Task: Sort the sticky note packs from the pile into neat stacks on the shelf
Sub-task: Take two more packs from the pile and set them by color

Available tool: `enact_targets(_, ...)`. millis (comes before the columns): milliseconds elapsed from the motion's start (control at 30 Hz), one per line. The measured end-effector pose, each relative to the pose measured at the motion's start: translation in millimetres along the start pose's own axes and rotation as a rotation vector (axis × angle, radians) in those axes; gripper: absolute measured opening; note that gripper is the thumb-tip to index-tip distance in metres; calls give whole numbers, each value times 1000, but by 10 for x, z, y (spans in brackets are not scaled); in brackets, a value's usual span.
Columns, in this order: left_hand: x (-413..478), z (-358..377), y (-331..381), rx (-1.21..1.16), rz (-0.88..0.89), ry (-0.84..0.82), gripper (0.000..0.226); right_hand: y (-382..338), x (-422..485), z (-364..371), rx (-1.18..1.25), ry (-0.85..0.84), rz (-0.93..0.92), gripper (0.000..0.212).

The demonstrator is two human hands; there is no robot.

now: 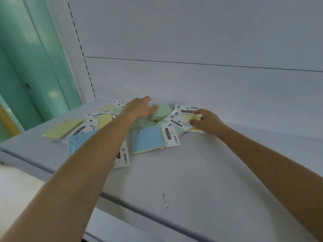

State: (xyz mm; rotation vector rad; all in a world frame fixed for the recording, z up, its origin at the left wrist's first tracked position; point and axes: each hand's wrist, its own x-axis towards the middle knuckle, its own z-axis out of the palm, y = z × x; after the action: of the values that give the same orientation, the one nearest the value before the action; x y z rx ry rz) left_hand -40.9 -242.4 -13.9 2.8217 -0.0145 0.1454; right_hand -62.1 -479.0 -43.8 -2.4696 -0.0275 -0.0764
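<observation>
Shelf (201, 172): carries the whole pile; no stack started yet, by the look of it.
Pile (122, 123): packs lie jumbled and overlapping, far left on the shelf.
Blue pack (146, 139): nearest, untouched.
Right hand (207, 122): curled, thumb and forefinger pinching a yellow pack (191, 117) at the pile's right edge, probably to lift it free.
Left hand (139, 108): farthest, spread over a green pack (163, 110), thumb on it; grip unclear.

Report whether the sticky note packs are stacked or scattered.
Scattered: the sticky note packs lie overlapping at mixed angles on the shelf; no neat stack shows.
</observation>
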Motion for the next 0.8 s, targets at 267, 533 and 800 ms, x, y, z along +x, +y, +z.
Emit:
enact_targets(267, 215, -61, -49, -319, 65, 8, 59, -74, -76, -58, 452, 131, 77, 36)
enact_targets(533, 39, -258, 209, -654, 254, 249, 37, 166, -478, -298, 465, 393, 71, 30)
enact_targets(800, -261, 145, 1237, -850, 380, 83, 39, 848, -1361, -941, 516, 638, 248, 37)
